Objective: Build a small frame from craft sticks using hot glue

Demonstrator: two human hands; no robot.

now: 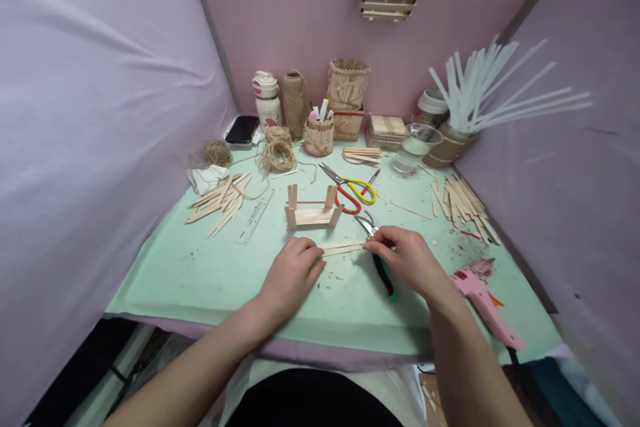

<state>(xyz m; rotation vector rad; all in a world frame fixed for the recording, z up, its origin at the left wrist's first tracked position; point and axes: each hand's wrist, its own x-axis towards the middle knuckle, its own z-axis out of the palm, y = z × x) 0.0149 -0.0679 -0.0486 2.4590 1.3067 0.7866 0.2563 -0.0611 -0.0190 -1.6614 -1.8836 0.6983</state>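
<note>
Two flat wooden craft sticks [343, 249] lie low over the table between my hands, close together at a slight angle. My left hand [296, 271] has its fingers closed over their left ends. At the right ends, my right hand [399, 253] pinches with thumb and forefinger. Partly under the right hand are pruning shears [383, 273] with black and green handles, their blades pointing away. Just beyond the sticks stands a small frame of glued craft sticks [314, 208], with upright pieces at its corners.
Scissors [350, 188] with red and yellow handles lie behind the frame. Stick piles [220, 202] and a ruler [256, 217] are left; more sticks [463, 203] and a pink glue gun [487, 303] are right. A cup of water [416, 149], twine [277, 150] and a pen holder [319, 137] stand behind.
</note>
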